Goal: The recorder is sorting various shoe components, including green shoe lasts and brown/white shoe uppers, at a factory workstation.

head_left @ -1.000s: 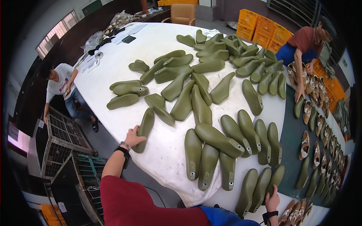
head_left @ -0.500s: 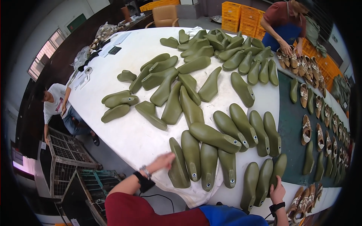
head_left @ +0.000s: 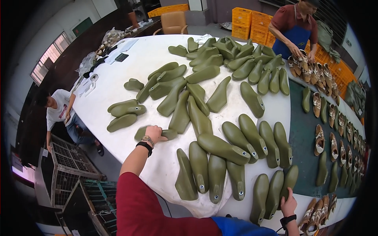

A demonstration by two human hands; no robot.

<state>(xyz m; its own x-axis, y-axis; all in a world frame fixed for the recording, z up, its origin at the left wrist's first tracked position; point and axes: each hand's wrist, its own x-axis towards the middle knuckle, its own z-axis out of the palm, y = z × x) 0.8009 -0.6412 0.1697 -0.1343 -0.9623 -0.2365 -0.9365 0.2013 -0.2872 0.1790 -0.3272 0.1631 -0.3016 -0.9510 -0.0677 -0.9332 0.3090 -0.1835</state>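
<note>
My left hand (head_left: 154, 133) is stretched out over the white table (head_left: 138, 165), its fingers closed round an olive-green shoe last (head_left: 170, 134) lying crosswise. The hand covers the middle of that last. At the lower right, my right hand (head_left: 289, 204) grips the near end of another green shoe last (head_left: 290, 179), with its fingertips partly hidden. Two more lasts stand side by side with it, the nearest being a green last (head_left: 274, 194). Between my hands lies a row of lasts, with a tilted last (head_left: 186, 177) at its left end.
Many green lasts (head_left: 212, 59) crowd the table's far side. On the right, a dark green surface (head_left: 301, 157) carries rows of brown-and-white shoes (head_left: 319, 139) and lasts. One person (head_left: 295, 31) handles shoes at the far right; another person (head_left: 63, 106) sits at left near a metal cage (head_left: 75, 165).
My left hand has moved forward and left from beside the near row of lasts and taken hold of a last farther off. My right hand stays at its last.
</note>
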